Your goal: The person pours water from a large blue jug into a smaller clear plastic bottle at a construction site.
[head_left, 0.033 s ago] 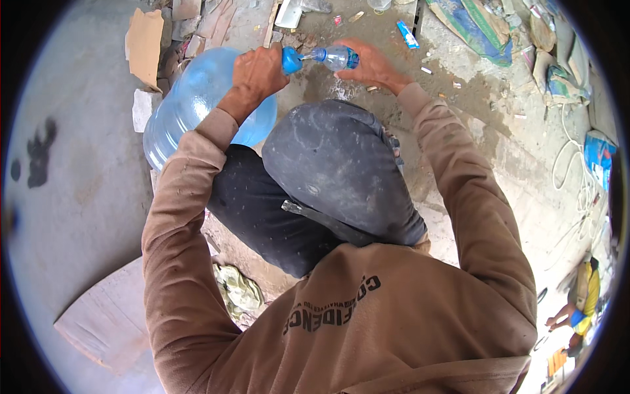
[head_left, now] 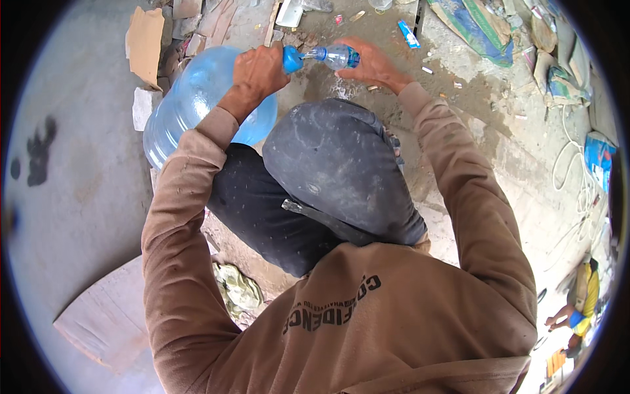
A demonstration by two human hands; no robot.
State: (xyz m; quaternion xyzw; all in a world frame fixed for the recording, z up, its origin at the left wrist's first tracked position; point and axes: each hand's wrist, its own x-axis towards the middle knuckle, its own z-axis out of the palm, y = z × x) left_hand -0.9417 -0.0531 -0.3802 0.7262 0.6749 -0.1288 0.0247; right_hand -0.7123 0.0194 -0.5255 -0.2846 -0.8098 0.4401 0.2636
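Observation:
A large translucent blue water jug lies tipped beside my left knee, its mouth pointing right. My left hand is closed round its neck, just behind the bright blue collar. From there water runs into the mouth of a small clear plastic bottle. My right hand holds that bottle nearly level by its base end, the fingers wrapped round it. The two mouths are close together with a short gap. Under the bottle, water splashes on the ground.
Broken bricks and a torn piece of cardboard lie behind the jug. A grey concrete surface spans the left. Crumpled sacks, a blue wrapper and a white cord lie to the right. Another person is at the far right.

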